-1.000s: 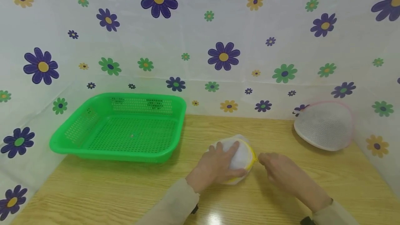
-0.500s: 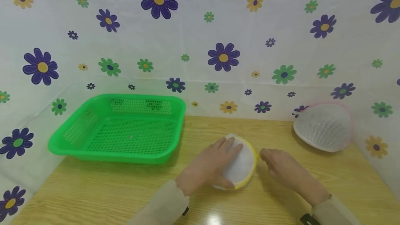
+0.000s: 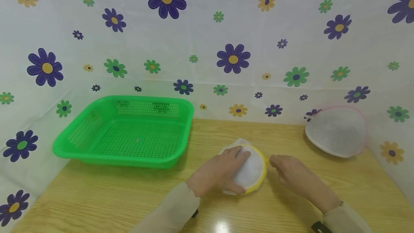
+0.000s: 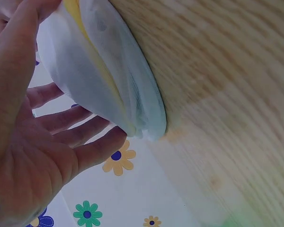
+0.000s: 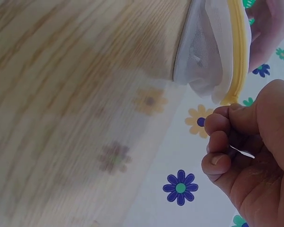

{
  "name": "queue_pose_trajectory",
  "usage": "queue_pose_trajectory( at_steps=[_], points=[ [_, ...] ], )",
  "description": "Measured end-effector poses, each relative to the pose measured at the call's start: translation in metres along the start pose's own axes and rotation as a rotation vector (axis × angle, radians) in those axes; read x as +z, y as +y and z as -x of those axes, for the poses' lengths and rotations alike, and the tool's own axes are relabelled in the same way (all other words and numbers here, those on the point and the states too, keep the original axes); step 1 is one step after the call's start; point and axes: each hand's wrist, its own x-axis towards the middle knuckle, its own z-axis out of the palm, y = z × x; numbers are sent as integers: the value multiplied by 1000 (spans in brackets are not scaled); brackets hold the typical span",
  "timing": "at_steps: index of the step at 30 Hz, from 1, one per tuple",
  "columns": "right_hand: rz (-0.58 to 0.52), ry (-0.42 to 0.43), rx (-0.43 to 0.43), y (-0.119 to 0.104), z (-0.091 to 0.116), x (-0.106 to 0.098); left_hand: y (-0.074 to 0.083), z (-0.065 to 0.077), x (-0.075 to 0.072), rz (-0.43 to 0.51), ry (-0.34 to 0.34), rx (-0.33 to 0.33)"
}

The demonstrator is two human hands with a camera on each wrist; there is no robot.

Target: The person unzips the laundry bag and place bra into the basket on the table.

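A round white mesh laundry bag (image 3: 253,171) with a yellow zipper (image 3: 264,173) lies on the table in the head view. My left hand (image 3: 220,172) rests on its left side, fingers spread. The left wrist view shows those fairly straight fingers (image 4: 97,146) touching the bag's pale domed face (image 4: 73,66). At the bag's right edge, my right hand (image 3: 292,175) pinches the small yellow zipper pull (image 5: 229,100) between thumb and forefinger. Its other fingers curl in toward the palm. Most of the pull is hidden by the fingertips.
A green perforated plastic basket (image 3: 129,161) stands at the left of the wooden table (image 3: 113,197). Another white mesh bag with a pink edge (image 3: 337,132) leans at the back right. A flower-printed white sheet (image 3: 200,31) hangs behind and around the table.
The bag has turned slightly, its yellow edge now showing more fully. My left hand has shifted a little left on it. The right hand has moved slightly away from me, still pinching at the bag's edge.
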Motion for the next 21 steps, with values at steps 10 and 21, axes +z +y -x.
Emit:
queue_pose_trajectory(
  at_steps=[10,21],
  points=[
    [22,9,2,-2,3,0,-1,-2,0,28,-26,-9],
    [20,-28,31,-6,3,-4,-3,-3,0,41,-25,-13]
  ],
)
